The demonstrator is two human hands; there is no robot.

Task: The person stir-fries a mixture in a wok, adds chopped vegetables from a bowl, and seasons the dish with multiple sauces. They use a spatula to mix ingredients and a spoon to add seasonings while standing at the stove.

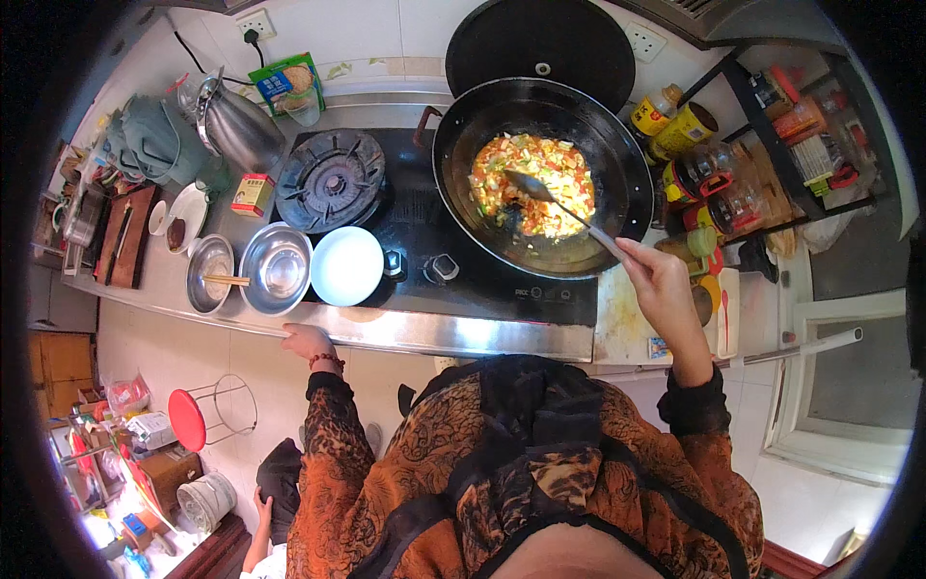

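Note:
My right hand [655, 271] grips the handle of a metal cooking spatula [532, 187]. The spatula's dark head rests in chopped food [535, 155], yellow, white and red pieces in reddish sauce. A large black wok [477, 239] holds the food over the right side of a black gas hob [492, 297]. Down at the counter's front edge [405, 329], my left hand [307, 346] seems to touch the metal with nothing in it. Just above that hand stand a steel bowl [293, 293] and a white bowl [347, 266].
A bare burner [335, 181] sits left of the wok; a black lid [499, 47] leans behind. Chopsticks [226, 279] lie across another steel bowl [199, 297]. Left are a knife [124, 231] on a cutting board [141, 250] and a steel jug [242, 130]. Bottles [655, 112] crowd the right. Another person's hand [262, 510] shows below.

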